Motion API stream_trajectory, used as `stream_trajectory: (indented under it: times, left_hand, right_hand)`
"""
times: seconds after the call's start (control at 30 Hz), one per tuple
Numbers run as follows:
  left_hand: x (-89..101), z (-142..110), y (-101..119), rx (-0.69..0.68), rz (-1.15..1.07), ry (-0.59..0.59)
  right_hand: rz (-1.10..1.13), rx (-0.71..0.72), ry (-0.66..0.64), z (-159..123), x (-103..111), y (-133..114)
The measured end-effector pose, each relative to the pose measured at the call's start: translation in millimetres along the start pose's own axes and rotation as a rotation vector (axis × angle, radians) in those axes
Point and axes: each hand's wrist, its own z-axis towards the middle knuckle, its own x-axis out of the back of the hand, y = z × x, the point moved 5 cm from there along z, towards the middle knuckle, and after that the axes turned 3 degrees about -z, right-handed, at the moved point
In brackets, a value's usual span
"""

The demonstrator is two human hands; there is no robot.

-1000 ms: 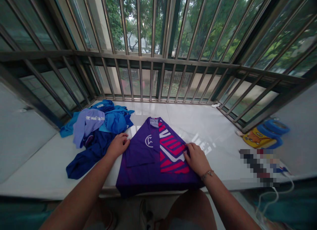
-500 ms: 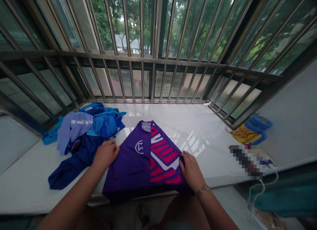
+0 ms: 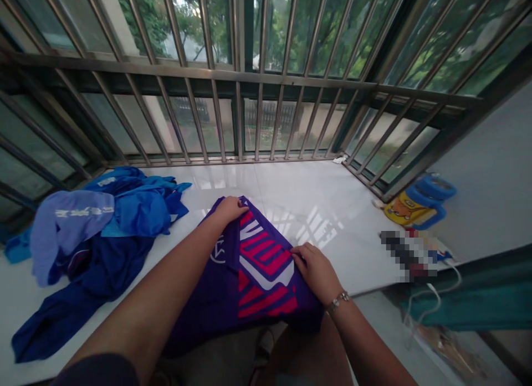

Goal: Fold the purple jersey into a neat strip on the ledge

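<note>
A folded purple jersey (image 3: 266, 281) with pink and white stripes lies on the white tiled ledge (image 3: 316, 192), its collar pointing away from me. My left hand (image 3: 228, 210) grips the jersey's far end by the collar, and my forearm covers much of its left half and crest. My right hand (image 3: 315, 272) sits on the jersey's right side, with the fingers at the folded edge. The jersey's near edge hangs over the ledge's front.
A heap of blue garments (image 3: 100, 225) lies left of the jersey on the ledge. Steel window bars (image 3: 236, 114) run along the back. To the right are a yellow and blue toy bag (image 3: 415, 206) and a pixelated object (image 3: 409, 256), with a white cable (image 3: 428, 303) below.
My left hand has moved from the jersey's left side up to the collar and taken hold there. The view has turned, shifting the blue garments towards the left and lower in the picture.
</note>
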Motion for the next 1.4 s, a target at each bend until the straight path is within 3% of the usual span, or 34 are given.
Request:
stream_trajectory:
  times: [0.27, 0.47, 0.6, 0.77, 0.9, 1.03, 1.13, 1.23, 1.3, 1.4]
  left_hand:
    - [-17.9, 35, 15, 0.034, -0.323, -0.075]
    - [-42.5, 55, 37, 0.056, -0.408, -0.043]
    - [-43.7, 52, 49, -0.065, -0.303, 0.02]
    - [-41.9, 25, 61, -0.294, -0.111, 0.022]
    - [-35.9, -12, 58, -0.359, -0.004, 0.051]
    - [-20.5, -83, 35, -0.411, 0.119, 0.134]
    - [-9.3, -156, -3, -0.353, 0.121, 0.152]
    - [5.4, -224, -56, -0.254, 0.115, 0.198]
    - [18.9, -257, -93, -0.166, 0.132, 0.263]
    - [35.3, -287, -135, -0.076, 0.161, 0.297]
  right_hand:
    - [0.063, -0.052, 0.027, 4, 7, 21]
    - [-0.094, -0.225, 0.15, 10, 9, 49]
    - [-0.149, -0.177, 0.192, 10, 6, 37]
    - [-0.163, -0.016, 0.006, 5, -20, 14]
    - [-0.215, -0.035, -0.097, 2, -34, 20]
    - [-0.256, 0.004, -0.085, 4, -36, 27]
    - [-0.286, 0.026, -0.083, 5, -39, 28]
    - [-0.32, 0.024, -0.092, 5, -41, 29]
    - [-0.34, 0.025, -0.09, 5, -42, 30]
    - [-0.368, 0.02, -0.091, 6, -43, 32]
